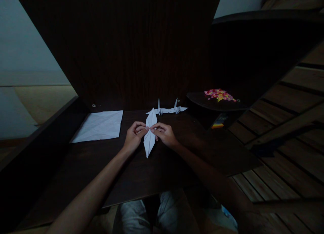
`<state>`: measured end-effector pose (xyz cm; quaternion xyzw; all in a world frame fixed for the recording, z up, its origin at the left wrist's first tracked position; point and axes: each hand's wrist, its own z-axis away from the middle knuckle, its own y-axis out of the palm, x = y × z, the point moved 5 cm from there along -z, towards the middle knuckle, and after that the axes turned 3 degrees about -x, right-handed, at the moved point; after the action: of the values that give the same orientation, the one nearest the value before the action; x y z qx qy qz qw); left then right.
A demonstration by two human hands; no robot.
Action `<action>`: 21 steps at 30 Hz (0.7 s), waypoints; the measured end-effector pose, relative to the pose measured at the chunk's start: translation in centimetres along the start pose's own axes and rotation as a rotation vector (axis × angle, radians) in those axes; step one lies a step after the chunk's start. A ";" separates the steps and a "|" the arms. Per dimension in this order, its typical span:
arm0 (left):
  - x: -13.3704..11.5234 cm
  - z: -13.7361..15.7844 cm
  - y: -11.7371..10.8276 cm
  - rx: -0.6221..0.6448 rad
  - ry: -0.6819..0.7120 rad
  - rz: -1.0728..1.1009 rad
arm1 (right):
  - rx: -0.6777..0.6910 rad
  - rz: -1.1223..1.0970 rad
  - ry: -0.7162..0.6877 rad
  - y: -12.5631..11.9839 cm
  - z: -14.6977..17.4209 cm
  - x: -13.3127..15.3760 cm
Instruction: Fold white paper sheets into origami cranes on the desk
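Observation:
A white sheet of paper folded into a long diamond point(150, 144) is held upright between both hands, over the dark desk. My left hand point(134, 134) pinches its left edge near the middle, thumb on the front. From the other side my right hand point(164, 134) grips the same piece, its thumb and index finger meeting close to the centre crease. Just behind the diamond, two folded paper cranes point(177, 109) stand side by side against the back panel. The tips of some fingers are hidden behind the paper.
A creased white sheet point(101, 126) lies flat at the left of the desk point(141, 180). On a rounded shelf point(196, 98) to the right sits a pile of small pink, red and yellow pieces point(219, 95). Under it is a rainbow-coloured item point(218, 125). A raised side board point(37, 132) borders the left.

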<state>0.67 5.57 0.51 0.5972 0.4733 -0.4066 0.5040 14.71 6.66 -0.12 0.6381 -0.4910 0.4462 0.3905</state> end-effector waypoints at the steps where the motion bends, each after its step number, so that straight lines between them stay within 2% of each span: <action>1: 0.0 0.0 0.0 -0.002 -0.008 -0.001 | -0.001 0.007 0.011 0.0 0.0 0.0; 7: 0.1 0.0 -0.6 -0.052 -0.022 -0.012 | -0.020 0.030 0.041 0.1 0.2 0.4; 14: 0.1 0.2 -0.2 -0.006 -0.107 0.097 | -0.032 -0.007 0.042 -0.2 0.0 0.4; 21: 0.0 0.3 -0.1 0.005 -0.101 0.112 | -0.045 -0.070 0.017 -0.1 0.0 0.4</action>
<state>0.55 5.29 0.43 0.6026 0.4124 -0.4084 0.5477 14.81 6.57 0.30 0.6422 -0.4751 0.4265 0.4243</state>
